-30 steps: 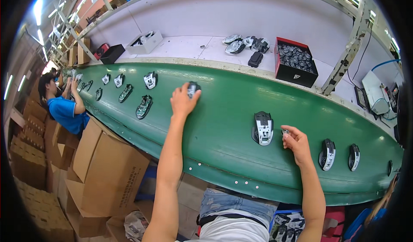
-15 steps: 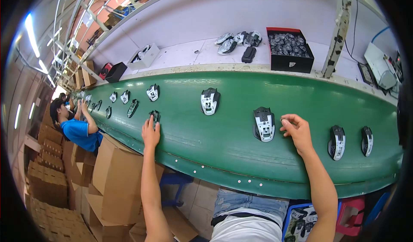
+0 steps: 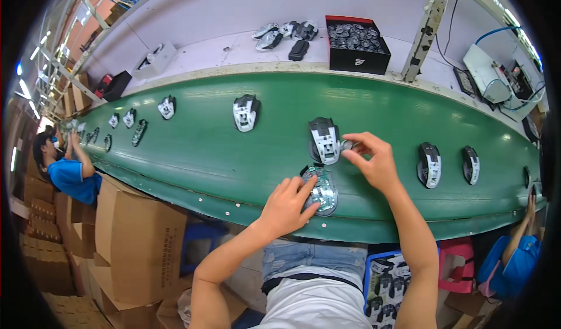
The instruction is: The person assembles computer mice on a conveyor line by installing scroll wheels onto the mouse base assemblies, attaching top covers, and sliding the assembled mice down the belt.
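My left hand [image 3: 285, 205] holds a computer mouse base with an exposed green circuit board [image 3: 325, 196], near the belt's front edge. Its thumb and fingers rest across the board and hide part of it. In my right hand [image 3: 374, 158], thumb and fingertips pinch a small round greyish part [image 3: 347, 145]. That hand is just right of a grey-and-black mouse shell [image 3: 324, 141], which lies on the belt beyond the held base. Another such shell [image 3: 246, 113] lies farther off to the left.
Two mouse shells [image 3: 430, 165] lie on the green belt [image 3: 374, 107] to the right. A black box [image 3: 357, 60] of round parts stands on the back shelf. Co-workers [image 3: 73, 177] sit at both ends. Cardboard boxes [image 3: 143, 241] are at lower left, a blue-rimmed crate [image 3: 367, 282] below.
My left hand has come right and nearer with the circuit-board base. My right hand has moved beside the shell, the round part now plainly showing. The view has shifted; a co-worker appears at right.
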The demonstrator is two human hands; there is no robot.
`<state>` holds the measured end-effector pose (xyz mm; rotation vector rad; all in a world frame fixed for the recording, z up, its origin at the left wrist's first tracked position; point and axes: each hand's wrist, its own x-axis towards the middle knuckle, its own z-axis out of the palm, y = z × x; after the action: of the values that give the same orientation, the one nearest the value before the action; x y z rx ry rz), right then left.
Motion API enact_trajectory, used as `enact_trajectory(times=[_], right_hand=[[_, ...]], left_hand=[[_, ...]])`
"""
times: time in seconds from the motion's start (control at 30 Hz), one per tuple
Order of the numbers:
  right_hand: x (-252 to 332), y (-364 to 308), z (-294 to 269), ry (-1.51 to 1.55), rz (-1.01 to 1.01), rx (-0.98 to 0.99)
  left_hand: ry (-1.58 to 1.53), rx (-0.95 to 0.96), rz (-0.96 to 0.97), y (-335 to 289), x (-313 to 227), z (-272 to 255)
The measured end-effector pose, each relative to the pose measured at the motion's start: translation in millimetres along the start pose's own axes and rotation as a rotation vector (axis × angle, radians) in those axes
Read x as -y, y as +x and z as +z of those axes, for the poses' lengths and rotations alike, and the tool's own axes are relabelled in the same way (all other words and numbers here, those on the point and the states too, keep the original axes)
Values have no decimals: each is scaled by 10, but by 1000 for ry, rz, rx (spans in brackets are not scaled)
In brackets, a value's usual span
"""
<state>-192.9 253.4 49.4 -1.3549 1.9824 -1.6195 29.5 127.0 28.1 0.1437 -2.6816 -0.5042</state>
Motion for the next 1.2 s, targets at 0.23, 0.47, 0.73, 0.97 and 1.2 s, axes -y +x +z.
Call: enact_trajectory(times=[0.23,0.47,0.73,0.97,1.2], right_hand=[[133,-455,-246,-310,-77,-7],[68,-558,-309,-475,-108,-48],[-13,-420,-152,-634,-279,23],[102,-203,-250,-694,-104,191],[65,-106,-359,-689,-112,313]], left_hand=[[-75,29,207,428,-132,334],[-19,-84,278,793,35,372],[-4,-1,285,642,169,464],[-15,18,258,624,161,505],[-34,20,247,640,146,525]])
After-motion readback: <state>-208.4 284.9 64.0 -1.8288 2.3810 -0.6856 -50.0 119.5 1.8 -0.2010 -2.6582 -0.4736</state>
